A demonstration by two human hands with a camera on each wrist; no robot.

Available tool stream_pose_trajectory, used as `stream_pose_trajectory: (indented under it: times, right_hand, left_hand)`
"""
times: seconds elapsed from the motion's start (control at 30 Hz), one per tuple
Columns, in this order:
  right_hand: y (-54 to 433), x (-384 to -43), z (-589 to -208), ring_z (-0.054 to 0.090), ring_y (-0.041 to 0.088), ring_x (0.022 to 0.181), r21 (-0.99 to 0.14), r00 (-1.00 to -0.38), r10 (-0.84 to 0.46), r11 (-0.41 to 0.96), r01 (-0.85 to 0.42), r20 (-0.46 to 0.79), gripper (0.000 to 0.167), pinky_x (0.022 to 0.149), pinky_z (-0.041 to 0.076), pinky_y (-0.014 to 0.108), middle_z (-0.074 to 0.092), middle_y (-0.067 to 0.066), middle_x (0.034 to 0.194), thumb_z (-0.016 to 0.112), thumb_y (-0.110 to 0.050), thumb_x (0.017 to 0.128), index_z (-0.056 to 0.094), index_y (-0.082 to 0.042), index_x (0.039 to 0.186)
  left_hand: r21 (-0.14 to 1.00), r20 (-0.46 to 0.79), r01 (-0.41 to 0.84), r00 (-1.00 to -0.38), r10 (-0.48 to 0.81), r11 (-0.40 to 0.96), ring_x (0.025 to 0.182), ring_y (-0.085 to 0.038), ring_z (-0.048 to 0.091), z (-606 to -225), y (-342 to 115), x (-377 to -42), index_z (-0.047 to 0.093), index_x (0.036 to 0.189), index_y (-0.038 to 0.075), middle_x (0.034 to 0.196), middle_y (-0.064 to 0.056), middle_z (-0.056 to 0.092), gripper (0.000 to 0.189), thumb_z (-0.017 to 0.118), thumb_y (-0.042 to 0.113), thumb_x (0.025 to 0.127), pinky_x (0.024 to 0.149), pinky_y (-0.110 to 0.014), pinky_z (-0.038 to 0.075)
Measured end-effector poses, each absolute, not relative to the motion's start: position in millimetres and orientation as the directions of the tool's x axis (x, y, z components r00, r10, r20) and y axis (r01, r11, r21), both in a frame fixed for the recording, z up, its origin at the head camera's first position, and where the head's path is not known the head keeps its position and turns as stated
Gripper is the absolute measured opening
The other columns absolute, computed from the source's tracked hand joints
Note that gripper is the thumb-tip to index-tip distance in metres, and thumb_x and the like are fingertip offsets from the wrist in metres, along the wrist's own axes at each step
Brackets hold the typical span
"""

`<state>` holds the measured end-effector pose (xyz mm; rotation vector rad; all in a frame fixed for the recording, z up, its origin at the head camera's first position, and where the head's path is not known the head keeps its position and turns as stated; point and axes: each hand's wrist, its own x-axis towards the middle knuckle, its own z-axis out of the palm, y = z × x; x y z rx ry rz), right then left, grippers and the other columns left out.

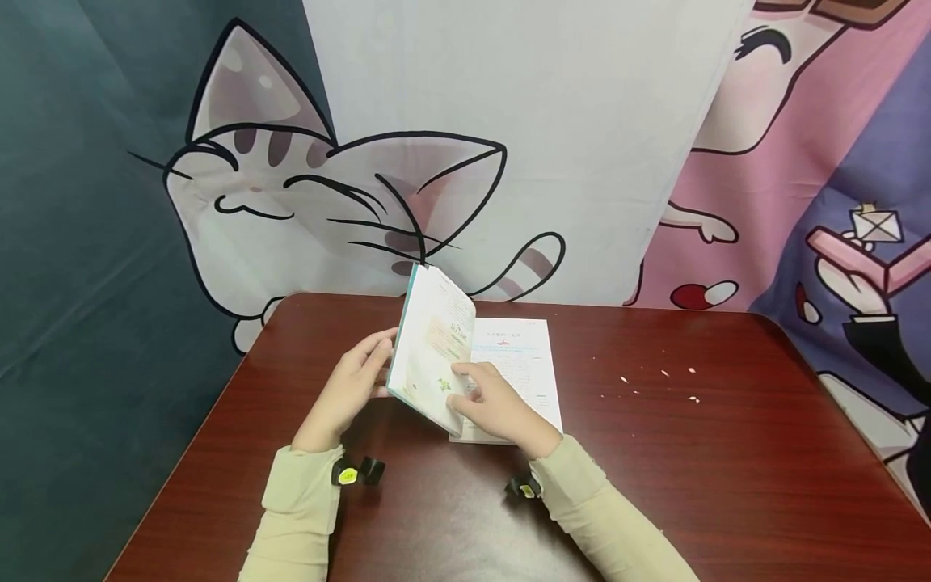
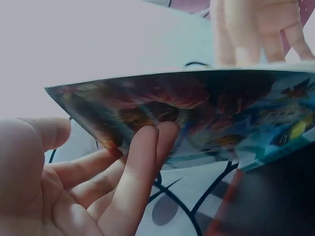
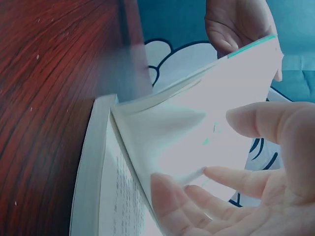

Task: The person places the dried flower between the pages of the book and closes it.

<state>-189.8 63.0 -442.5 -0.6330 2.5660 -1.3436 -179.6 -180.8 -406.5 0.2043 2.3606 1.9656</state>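
Observation:
A book stands open on the table, its right-hand page lying flat and its left side, the cover with a green-marked page, raised at a steep tilt. My left hand is at the raised side's outer edge. In the left wrist view its fingers reach against the colourful outer cover, with the thumb apart from it. Over the inner side of the raised page, my right hand has its fingers spread. The right wrist view shows its thumb and fingertips close to that page, pinching nothing.
The book rests on a dark red-brown wooden table. Several small white scraps lie on the right part of the tabletop. Behind the table's far edge hangs a cloth backdrop printed with cartoon animals.

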Motion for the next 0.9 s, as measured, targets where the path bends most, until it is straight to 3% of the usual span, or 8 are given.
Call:
stream_pose_trajectory:
  times: [0.3, 0.57, 0.77, 0.9]
  right_hand:
    - [68.0, -193.2, -435.4, 0.066, 0.023, 0.095, -0.911, -0.922, -0.385, 0.369, -0.183, 0.029, 0.044, 0.07, 0.056, 0.031, 0.057, 0.015, 0.137, 0.066, -0.021, 0.096, 0.062, -0.009, 0.138]
    - [75.7, -198.3, -432.7, 0.067, 0.027, 0.103, -0.903, -0.933, -0.347, 0.364, -0.228, 0.095, 0.045, 0.077, 0.056, 0.034, 0.057, 0.012, 0.141, 0.064, -0.021, 0.098, 0.06, -0.01, 0.141]
    - [82.4, -202.9, -427.9, 0.068, 0.033, 0.106, -0.899, -0.944, -0.298, 0.362, -0.247, 0.14, 0.046, 0.081, 0.058, 0.039, 0.058, 0.018, 0.139, 0.059, -0.011, 0.098, 0.056, -0.007, 0.143]
    - [90.8, -208.1, -421.7, 0.069, 0.033, 0.104, -0.914, -0.959, -0.244, 0.339, -0.224, 0.144, 0.041, 0.081, 0.059, 0.039, 0.061, 0.019, 0.134, 0.057, -0.013, 0.101, 0.056, -0.007, 0.142]
  left_hand:
    - [0.98, 0.061, 0.101, -0.974, 0.218, 0.174, 0.096, -0.027, 0.071, -420.0, -153.7, -181.7, 0.05, 0.145, 0.001, 0.126, -0.027, 0.062, 0.04, 0.043, 0.022, 0.111, 0.076, -0.038, 0.061]
    - [0.909, 0.196, 0.258, -0.957, 0.212, 0.328, 0.106, -0.025, 0.067, -437.6, -124.2, -178.6, 0.052, 0.143, 0.007, 0.127, -0.015, 0.066, 0.035, 0.046, 0.013, 0.109, 0.087, -0.037, 0.057]
    - [0.884, 0.18, 0.289, -0.936, 0.303, 0.368, 0.117, -0.026, 0.066, -452.5, -109.6, -177.5, 0.044, 0.149, 0.016, 0.145, -0.014, 0.05, 0.042, 0.05, 0.017, 0.108, 0.095, -0.04, 0.054]
    - [0.861, 0.113, 0.269, -0.929, 0.353, 0.432, 0.131, -0.032, 0.056, -457.0, -105.6, -174.8, 0.04, 0.153, 0.02, 0.15, -0.017, 0.041, 0.046, 0.05, 0.024, 0.108, 0.104, -0.047, 0.047]
